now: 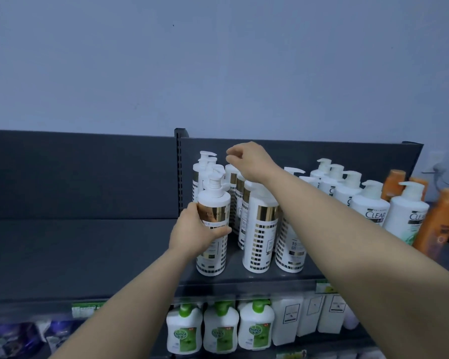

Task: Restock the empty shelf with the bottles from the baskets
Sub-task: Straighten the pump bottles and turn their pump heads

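Note:
Several white pump bottles with gold bands stand in a cluster on the dark top shelf point(244, 277). My left hand point(196, 233) grips the front-left white and gold bottle point(213, 203) round its middle; the bottle stands upright near the shelf's front edge. My right hand point(246, 160) hovers with curled fingers over a back-row bottle point(231, 174) of the same kind. That bottle's pump is hidden behind the hand, so I cannot tell whether the fingers hold it. No basket is in view.
Right of the cluster stand white Clear bottles point(371, 211) and orange bottles point(438, 218). The left section of the top shelf point(75, 255) is bare. Below are green-capped Dettol bottles point(221, 330) and white refill packs point(287, 320).

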Demonstrator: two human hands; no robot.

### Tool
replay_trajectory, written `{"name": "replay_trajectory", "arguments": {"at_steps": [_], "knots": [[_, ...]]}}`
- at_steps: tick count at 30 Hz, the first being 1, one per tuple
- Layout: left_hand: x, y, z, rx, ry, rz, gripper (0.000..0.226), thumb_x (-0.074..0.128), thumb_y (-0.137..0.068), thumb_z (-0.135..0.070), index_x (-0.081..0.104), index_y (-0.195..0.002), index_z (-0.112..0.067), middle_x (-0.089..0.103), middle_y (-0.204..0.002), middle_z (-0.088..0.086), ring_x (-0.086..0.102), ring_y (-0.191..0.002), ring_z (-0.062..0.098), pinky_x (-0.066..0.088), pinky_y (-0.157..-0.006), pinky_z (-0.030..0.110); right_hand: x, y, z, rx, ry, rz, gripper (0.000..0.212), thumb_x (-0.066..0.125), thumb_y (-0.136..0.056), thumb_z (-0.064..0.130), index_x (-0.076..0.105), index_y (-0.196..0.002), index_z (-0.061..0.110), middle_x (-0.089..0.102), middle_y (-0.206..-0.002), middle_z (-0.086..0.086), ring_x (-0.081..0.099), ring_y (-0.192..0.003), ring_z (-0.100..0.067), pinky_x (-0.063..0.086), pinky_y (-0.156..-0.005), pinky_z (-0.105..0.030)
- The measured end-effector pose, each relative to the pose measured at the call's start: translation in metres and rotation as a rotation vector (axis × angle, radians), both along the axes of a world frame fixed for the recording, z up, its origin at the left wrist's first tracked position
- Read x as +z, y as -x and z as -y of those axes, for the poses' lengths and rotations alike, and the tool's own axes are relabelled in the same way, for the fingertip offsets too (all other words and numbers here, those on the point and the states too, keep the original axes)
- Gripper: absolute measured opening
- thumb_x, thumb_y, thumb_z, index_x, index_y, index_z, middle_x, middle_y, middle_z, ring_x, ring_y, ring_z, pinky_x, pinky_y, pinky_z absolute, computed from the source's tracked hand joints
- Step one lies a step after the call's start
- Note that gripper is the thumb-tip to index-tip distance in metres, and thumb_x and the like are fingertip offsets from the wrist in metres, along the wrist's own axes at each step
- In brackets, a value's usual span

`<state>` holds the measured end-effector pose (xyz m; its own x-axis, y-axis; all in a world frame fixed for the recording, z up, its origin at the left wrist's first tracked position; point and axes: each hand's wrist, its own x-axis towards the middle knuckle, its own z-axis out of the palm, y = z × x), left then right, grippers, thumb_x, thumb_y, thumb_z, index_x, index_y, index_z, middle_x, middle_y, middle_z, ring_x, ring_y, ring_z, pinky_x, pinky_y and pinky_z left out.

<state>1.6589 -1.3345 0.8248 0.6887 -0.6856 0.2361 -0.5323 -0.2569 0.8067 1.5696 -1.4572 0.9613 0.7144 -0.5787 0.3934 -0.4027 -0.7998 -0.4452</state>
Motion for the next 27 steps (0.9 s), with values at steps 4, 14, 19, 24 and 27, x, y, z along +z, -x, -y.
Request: {"name": "replay_trajectory", "arguments": {"at_steps": [4, 14, 19, 24, 27], "knots": [[0.004, -0.014, -0.012, -0.116, 0.1, -0.03, 0.044, 0.058, -0.082, -0.063, 0.058, -0.107, -0.026, 0.065, -0.099, -0.013, 0.062, -0.093, 0.006, 0.047, -0.073, 0.021, 0.001, -0.012, 0.011, -0.006, -0.126, -0.05, 0.029, 0.055, -0.096, 0.024, 0.068, -0.118, 0.011, 0.066, -0.122, -0.004, 0.062, -0.107, -0.022, 0.047, -0.088, -0.03], [0.029, -0.065, -0.005, -0.03, 0.023, -0.028, 0.036, 0.052, -0.098, -0.034, 0.06, -0.128, -0.016, 0.063, -0.124, -0.004, 0.055, -0.105, 0.008, 0.038, -0.086, 0.022, -0.003, -0.045, 0.035, 0.021, -0.321, -0.113, 0.034, 0.072, -0.079, 0.015, 0.067, -0.105, -0.006, 0.067, -0.109, -0.024, 0.055, -0.069, -0.019, 0.054, -0.09, -0.043], [0.032, -0.066, 0.006, -0.099, 0.036, -0.085, 0.039, 0.06, -0.095, -0.031, 0.058, -0.131, -0.018, 0.064, -0.117, -0.007, 0.057, -0.098, 0.004, 0.041, -0.086, 0.021, 0.001, -0.053, 0.038, 0.007, -0.329, -0.123, 0.033, 0.069, -0.068, 0.006, 0.065, -0.097, -0.01, 0.058, -0.073, -0.01, 0.055, -0.06, -0.016, 0.054, -0.069, -0.031], [0.031, -0.067, 0.013, -0.143, 0.024, -0.113, 0.038, 0.061, -0.093, -0.031, 0.062, -0.129, -0.019, 0.069, -0.11, -0.01, 0.063, -0.106, 0.009, 0.049, -0.097, 0.031, -0.004, -0.058, 0.035, 0.011, -0.293, -0.097, 0.034, 0.064, -0.064, 0.005, 0.064, -0.093, -0.012, 0.052, -0.069, -0.009, 0.05, -0.058, -0.016, 0.046, -0.061, -0.029], [0.029, -0.068, 0.014, -0.14, 0.017, -0.113, 0.038, 0.061, -0.094, -0.031, 0.061, -0.13, -0.02, 0.07, -0.114, -0.008, 0.063, -0.106, 0.009, 0.049, -0.099, 0.037, -0.005, -0.059, 0.032, 0.01, -0.316, -0.071, 0.033, 0.063, -0.062, 0.004, 0.062, -0.089, -0.015, 0.047, -0.067, -0.008, 0.043, -0.061, -0.017, 0.041, -0.061, -0.029]]}}
